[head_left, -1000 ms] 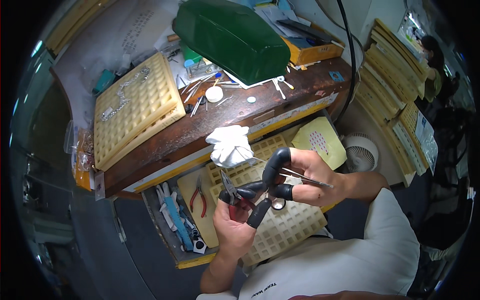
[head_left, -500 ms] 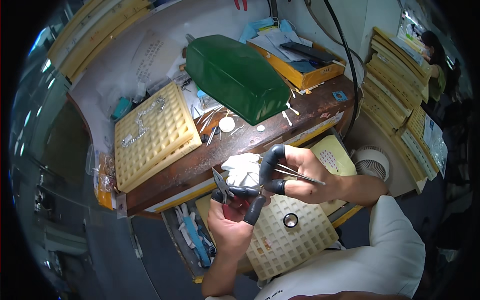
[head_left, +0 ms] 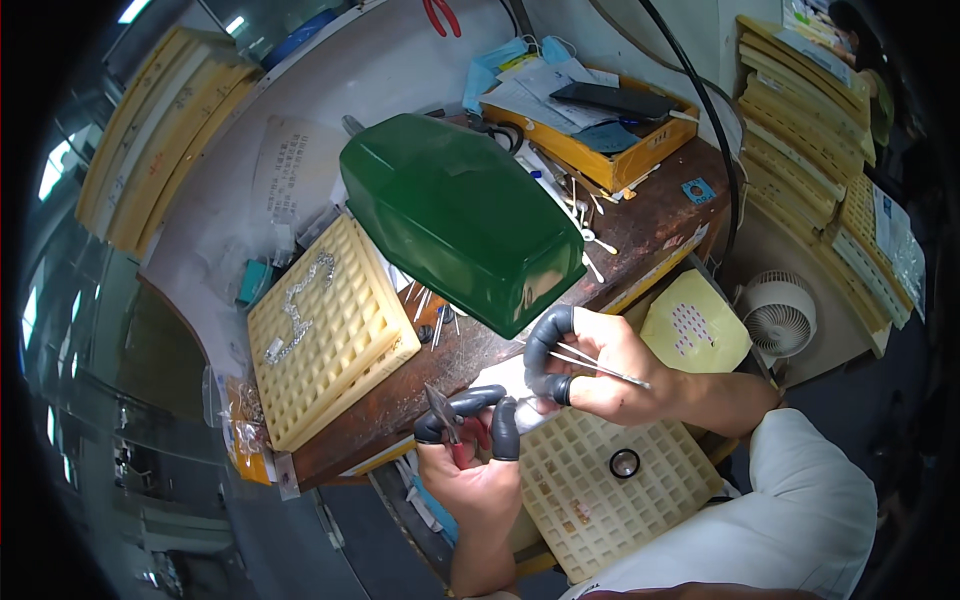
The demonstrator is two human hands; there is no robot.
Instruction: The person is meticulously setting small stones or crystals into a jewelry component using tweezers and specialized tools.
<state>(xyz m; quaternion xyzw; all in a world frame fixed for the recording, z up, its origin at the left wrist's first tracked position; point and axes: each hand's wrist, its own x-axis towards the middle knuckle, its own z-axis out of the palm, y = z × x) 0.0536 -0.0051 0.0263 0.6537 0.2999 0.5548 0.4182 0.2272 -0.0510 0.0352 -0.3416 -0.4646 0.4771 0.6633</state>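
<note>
My left hand (head_left: 474, 478), its fingertips in black finger cots, holds red-handled pliers (head_left: 443, 412) with the metal jaws pointing up. Its cot-covered thumb and forefinger are bent together over something tiny I cannot make out. Just to the right, my right hand (head_left: 610, 372), also in black cots, has its fingers curled round metal tweezers (head_left: 625, 378). A bright white cloth (head_left: 510, 372) lies behind both hands. Beneath them, a cream grid tray (head_left: 590, 505) in the open drawer bears a small black-rimmed round object (head_left: 625, 463).
A green lamp shade (head_left: 455, 215) hangs over the wooden bench. Around it are a grid tray (head_left: 285, 395) with a silver chain, a yellow paper box (head_left: 655, 145) and swabs. A yellow sheet (head_left: 700, 320), white fan (head_left: 778, 318), stacked trays (head_left: 800, 130) and another person (head_left: 870, 70) are right.
The view has shifted, putting the lamp shade lower and larger in the picture. My left hand's fingertips have drawn slightly apart from my right's; both hands still hold their tools.
</note>
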